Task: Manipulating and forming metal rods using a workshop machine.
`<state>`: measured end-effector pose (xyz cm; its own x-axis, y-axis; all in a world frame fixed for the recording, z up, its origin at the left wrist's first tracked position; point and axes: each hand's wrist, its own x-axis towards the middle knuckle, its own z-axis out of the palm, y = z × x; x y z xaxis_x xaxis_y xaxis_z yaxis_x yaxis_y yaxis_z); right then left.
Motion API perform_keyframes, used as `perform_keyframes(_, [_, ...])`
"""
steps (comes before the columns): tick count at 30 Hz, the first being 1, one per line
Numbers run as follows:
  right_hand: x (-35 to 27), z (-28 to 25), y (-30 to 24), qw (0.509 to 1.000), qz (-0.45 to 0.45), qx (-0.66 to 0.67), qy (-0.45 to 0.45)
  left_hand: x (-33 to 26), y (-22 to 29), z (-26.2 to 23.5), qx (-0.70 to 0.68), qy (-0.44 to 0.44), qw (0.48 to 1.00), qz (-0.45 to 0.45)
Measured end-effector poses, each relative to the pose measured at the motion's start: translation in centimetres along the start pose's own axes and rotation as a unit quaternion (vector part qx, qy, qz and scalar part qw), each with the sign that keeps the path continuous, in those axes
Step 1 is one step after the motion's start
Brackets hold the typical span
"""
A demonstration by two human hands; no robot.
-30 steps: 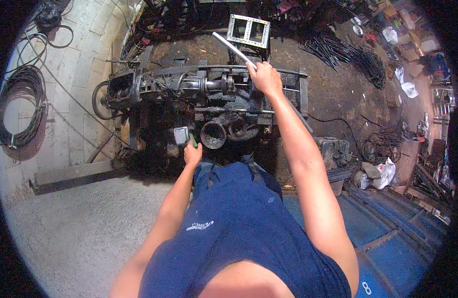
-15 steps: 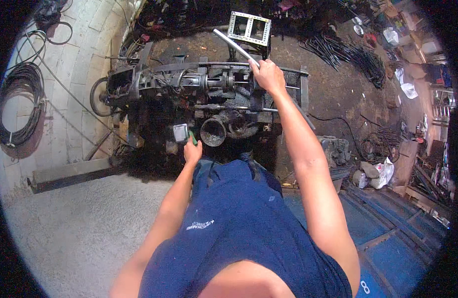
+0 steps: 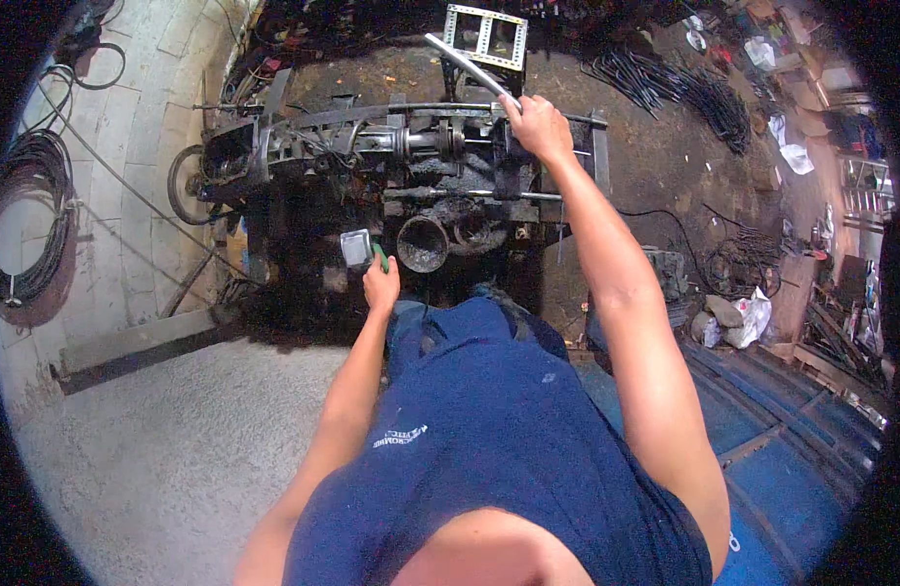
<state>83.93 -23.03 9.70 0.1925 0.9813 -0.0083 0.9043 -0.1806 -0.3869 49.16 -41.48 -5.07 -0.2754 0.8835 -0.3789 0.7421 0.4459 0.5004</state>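
In my left hand is a tool with a green handle and a flat, squarish grey head, perhaps a scoop; its exact kind is unclear. My fingers are wrapped round the handle, just left of a round funnel-like cup on the near side of a long, dark, greasy machine. Farther out, my right hand grips the end of a straight silvery metal bar. It slants up and left, over the machine's far rail, toward a pale perforated metal frame.
Black rods lie bundled on the dirty floor at the far right. Coiled cable hangs by the left wall. A long beam lies at left. White bags sit at right, beside blue panels.
My right hand and the bar have moved slightly to the right over the machine. The whole view has shifted a little; my left hand still holds the green-handled tool near the cup.
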Motion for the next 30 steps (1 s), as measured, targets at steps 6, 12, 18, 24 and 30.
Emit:
perform_keyframes(6, [0.0,0.2,-0.6,1.000,-0.014,-0.023,-0.003,0.0,-0.2,-0.1,-0.029,0.017,0.999,0.013])
perform_keyframes(12, [-0.2,0.6,-1.1,1.000,-0.013,-0.021,0.008,-0.2,0.0,-0.2,-0.031,0.025,0.999,0.016])
perform_keyframes(18, [-0.3,0.6,-0.4,1.000,-0.005,-0.018,0.020,-0.2,0.1,-0.2,-0.039,0.025,0.998,0.030])
perform_keyframes(24, [-0.2,0.2,-0.3,1.000,-0.006,-0.016,0.009,0.4,-0.8,0.2,-0.037,0.004,0.999,0.013])
perform_keyframes(30, [-0.3,0.0,-1.3,1.000,0.001,-0.012,-0.005,0.1,-0.3,0.3,-0.028,0.010,0.999,0.012])
